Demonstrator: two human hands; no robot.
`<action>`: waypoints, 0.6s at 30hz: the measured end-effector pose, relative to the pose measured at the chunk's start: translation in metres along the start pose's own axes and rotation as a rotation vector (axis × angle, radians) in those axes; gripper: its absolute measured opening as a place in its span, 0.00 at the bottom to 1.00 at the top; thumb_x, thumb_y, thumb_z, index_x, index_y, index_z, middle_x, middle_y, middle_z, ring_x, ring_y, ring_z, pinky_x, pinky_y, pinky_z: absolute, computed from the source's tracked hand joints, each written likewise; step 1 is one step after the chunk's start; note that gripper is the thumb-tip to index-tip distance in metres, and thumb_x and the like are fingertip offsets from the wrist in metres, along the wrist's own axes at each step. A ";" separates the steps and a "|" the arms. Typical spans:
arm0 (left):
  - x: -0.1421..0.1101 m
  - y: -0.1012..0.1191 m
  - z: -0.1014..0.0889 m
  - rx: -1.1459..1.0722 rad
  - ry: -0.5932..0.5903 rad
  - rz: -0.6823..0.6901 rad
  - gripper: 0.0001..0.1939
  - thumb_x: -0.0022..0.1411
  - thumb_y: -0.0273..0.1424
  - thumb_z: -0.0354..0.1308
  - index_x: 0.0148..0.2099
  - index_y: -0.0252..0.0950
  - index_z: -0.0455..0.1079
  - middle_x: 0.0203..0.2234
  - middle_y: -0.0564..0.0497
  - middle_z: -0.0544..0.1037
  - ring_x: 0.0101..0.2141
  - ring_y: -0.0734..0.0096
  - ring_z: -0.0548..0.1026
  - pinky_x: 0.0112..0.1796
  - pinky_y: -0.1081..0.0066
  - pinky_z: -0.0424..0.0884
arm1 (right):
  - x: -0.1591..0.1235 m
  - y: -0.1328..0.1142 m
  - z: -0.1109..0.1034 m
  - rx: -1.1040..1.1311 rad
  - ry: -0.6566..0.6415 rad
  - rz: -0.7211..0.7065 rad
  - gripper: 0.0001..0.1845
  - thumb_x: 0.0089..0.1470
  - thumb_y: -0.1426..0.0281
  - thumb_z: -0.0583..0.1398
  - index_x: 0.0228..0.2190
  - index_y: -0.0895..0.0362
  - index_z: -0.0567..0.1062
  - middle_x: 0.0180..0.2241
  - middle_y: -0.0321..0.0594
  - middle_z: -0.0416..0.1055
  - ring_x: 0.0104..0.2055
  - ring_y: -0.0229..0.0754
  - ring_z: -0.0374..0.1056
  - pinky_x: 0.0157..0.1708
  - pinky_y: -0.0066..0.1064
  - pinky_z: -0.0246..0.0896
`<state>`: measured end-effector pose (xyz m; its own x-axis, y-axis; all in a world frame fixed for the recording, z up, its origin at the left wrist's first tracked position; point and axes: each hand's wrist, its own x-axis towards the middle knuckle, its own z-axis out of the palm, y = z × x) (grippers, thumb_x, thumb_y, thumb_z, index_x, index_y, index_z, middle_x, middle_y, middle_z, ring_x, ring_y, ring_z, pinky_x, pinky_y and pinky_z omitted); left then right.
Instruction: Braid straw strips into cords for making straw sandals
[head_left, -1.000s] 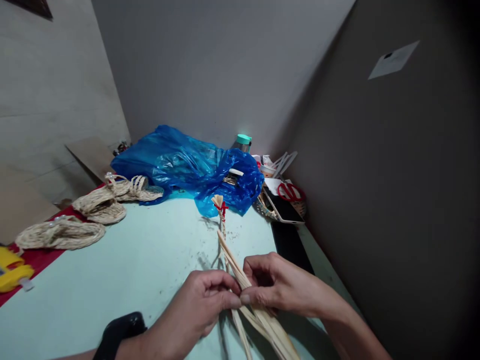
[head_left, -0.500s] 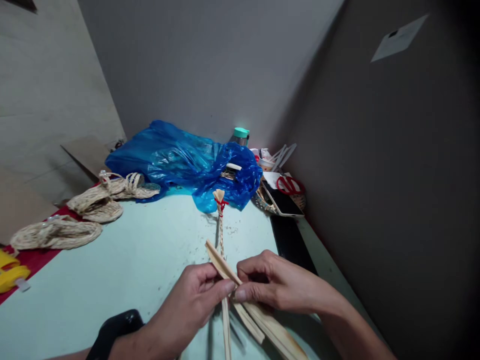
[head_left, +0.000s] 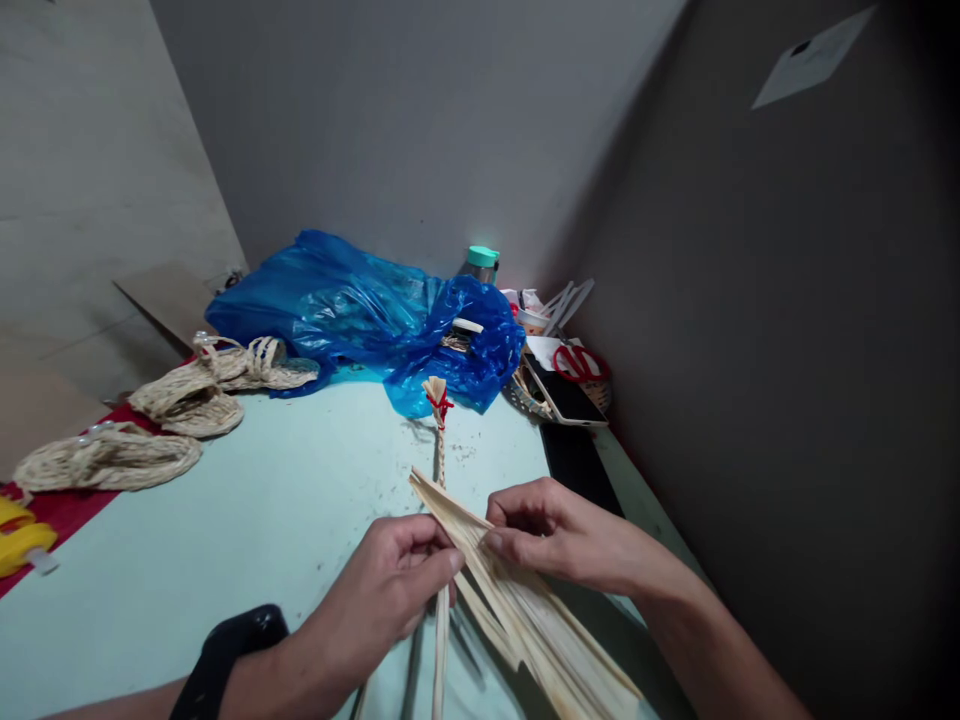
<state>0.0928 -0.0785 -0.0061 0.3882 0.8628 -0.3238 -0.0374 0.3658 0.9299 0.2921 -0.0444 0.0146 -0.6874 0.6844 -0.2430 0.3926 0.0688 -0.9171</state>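
A thin braid (head_left: 441,455) of pale plant strips runs toward me over the table, its far end tied with red string (head_left: 441,405). My left hand (head_left: 397,580) pinches the near part of the braid and the edge of a wide dried corn husk (head_left: 517,600) between thumb and fingers. On the husk's other edge, the thumb and fingers of my right hand (head_left: 555,530) are closed, holding it spread. The husk slants from upper left to lower right, ribbed and partly opened out. A narrow rolled strip (head_left: 441,650) hangs down below my left hand.
Woven slippers (head_left: 112,457) lie at the left beside a yellow object (head_left: 22,540). A blue plastic bag (head_left: 337,310) stands at the back, near a green-lidded bottle (head_left: 481,262). Red-handled scissors (head_left: 581,363) and a phone (head_left: 566,395) rest on a basket at right.
The husk, folded narrow before, is now spread wider. My right hand has moved slightly up and right with its edge, while my left hand keeps its pinch.
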 end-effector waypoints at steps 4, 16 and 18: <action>0.001 -0.004 -0.003 0.014 -0.027 0.032 0.09 0.52 0.34 0.60 0.30 0.32 0.72 0.16 0.59 0.66 0.13 0.86 0.50 0.15 0.77 0.41 | 0.000 0.000 0.002 -0.008 -0.018 0.037 0.09 0.55 0.66 0.60 0.29 0.57 0.66 0.23 0.29 0.57 0.25 0.31 0.50 0.21 0.22 0.46; 0.002 -0.008 -0.003 0.092 0.013 0.003 0.16 0.49 0.42 0.65 0.29 0.31 0.74 0.16 0.58 0.65 0.18 0.80 0.57 0.18 0.77 0.49 | 0.000 -0.005 0.008 0.007 -0.004 0.072 0.14 0.48 0.62 0.66 0.26 0.59 0.70 0.21 0.28 0.59 0.23 0.30 0.52 0.19 0.21 0.44; 0.003 -0.010 -0.003 0.103 0.044 0.030 0.16 0.50 0.41 0.64 0.25 0.33 0.72 0.14 0.58 0.64 0.18 0.79 0.59 0.21 0.77 0.54 | 0.000 -0.004 0.007 0.044 -0.001 0.068 0.14 0.50 0.62 0.64 0.25 0.59 0.70 0.20 0.29 0.59 0.22 0.30 0.51 0.19 0.22 0.43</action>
<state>0.0916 -0.0787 -0.0170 0.3475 0.8880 -0.3011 0.0474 0.3041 0.9515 0.2862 -0.0495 0.0156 -0.6606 0.6857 -0.3058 0.4112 -0.0103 -0.9115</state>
